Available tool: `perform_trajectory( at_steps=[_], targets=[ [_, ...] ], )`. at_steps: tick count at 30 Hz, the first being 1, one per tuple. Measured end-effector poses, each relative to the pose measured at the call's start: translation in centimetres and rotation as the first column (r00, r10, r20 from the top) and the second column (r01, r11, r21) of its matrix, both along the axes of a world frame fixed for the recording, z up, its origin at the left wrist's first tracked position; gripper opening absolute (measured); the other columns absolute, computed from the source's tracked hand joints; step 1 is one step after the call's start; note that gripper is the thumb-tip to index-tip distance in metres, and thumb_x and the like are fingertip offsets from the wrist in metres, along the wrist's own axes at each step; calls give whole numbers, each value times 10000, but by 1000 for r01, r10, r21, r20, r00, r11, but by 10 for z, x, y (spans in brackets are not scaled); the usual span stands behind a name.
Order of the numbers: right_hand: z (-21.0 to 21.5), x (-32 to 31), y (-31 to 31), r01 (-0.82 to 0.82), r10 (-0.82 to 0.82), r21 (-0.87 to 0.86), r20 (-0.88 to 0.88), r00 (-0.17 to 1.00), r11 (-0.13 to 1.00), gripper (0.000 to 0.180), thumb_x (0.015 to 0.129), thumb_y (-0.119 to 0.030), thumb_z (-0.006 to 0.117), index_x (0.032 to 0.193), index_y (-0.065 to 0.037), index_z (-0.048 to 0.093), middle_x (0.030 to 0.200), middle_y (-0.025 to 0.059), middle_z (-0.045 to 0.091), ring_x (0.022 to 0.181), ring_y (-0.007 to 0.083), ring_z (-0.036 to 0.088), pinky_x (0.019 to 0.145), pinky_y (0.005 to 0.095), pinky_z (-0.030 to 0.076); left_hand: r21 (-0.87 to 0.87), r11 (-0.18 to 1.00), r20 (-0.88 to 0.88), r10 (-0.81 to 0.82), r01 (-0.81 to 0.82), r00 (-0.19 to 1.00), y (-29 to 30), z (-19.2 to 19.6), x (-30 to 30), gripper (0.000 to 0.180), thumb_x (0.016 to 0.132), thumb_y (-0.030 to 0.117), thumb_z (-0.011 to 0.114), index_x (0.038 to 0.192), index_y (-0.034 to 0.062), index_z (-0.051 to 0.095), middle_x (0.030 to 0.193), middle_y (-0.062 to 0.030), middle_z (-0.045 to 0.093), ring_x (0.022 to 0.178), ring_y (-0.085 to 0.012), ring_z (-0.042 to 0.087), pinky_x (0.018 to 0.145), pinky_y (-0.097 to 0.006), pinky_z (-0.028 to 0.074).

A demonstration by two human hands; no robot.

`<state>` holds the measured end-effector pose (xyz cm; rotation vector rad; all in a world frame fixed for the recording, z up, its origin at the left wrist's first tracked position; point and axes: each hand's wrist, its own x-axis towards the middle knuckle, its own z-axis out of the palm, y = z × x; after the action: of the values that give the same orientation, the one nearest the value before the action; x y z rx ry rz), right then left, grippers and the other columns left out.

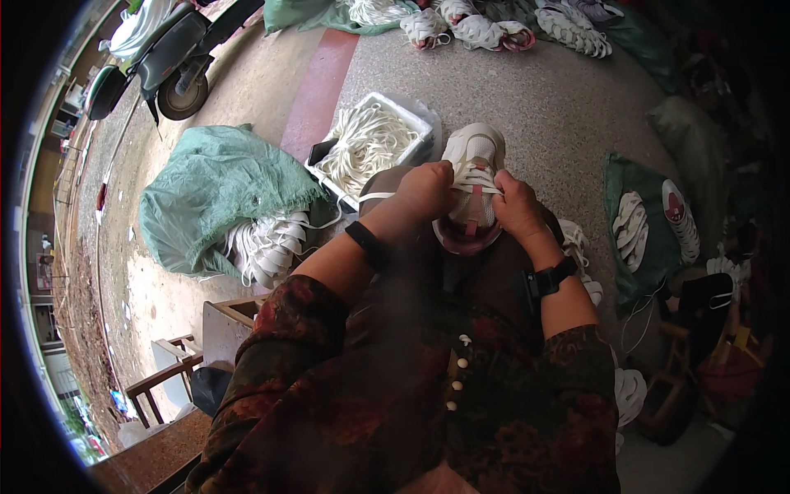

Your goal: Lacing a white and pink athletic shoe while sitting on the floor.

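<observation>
A cream-white sneaker [477,142] with a pinkish collar rests on my lap, its toe pointing away from me. White laces cross its tongue. My left hand [425,193] is closed at the left side of the shoe, gripping a white shoelace [377,196] that trails out to the left. At the shoe's right side, my right hand [520,206] pinches the lace near the upper eyelets between thumb and fingers. The fingertips of the left hand are partly hidden.
A white foam box [418,122] full of white laces stands ahead to the left. Beside it a green woven sack [218,193] spills white shoes [267,245]. More sneakers [477,31] lie at the far side and right. A scooter [177,62] stands far left, a wooden stool [234,313] nearer.
</observation>
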<state>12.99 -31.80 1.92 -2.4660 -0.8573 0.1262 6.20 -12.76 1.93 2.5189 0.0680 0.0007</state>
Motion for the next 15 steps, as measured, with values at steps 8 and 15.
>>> perform_trajectory(
  at_steps=[8,15],
  targets=[
    [6,0,-3,-55,104,286,-161,982,957,134,743,-80,608,824,-45,508,721,157,603,724,365,604,640,421,466,-254,966,-148,-91,51,985,11,10,1,294,721,237,664,861,-16,612,792,-157,634,727,-280,620,683,-367,484],
    [14,26,4,-3,139,315,-411,901,949,89,724,-97,647,770,-44,592,697,123,613,696,223,621,636,325,464,-459,876,-523,-133,-147,842,18,20,23,289,741,236,659,829,-39,646,701,-134,624,650,-178,580,637,-328,476]
  ],
)
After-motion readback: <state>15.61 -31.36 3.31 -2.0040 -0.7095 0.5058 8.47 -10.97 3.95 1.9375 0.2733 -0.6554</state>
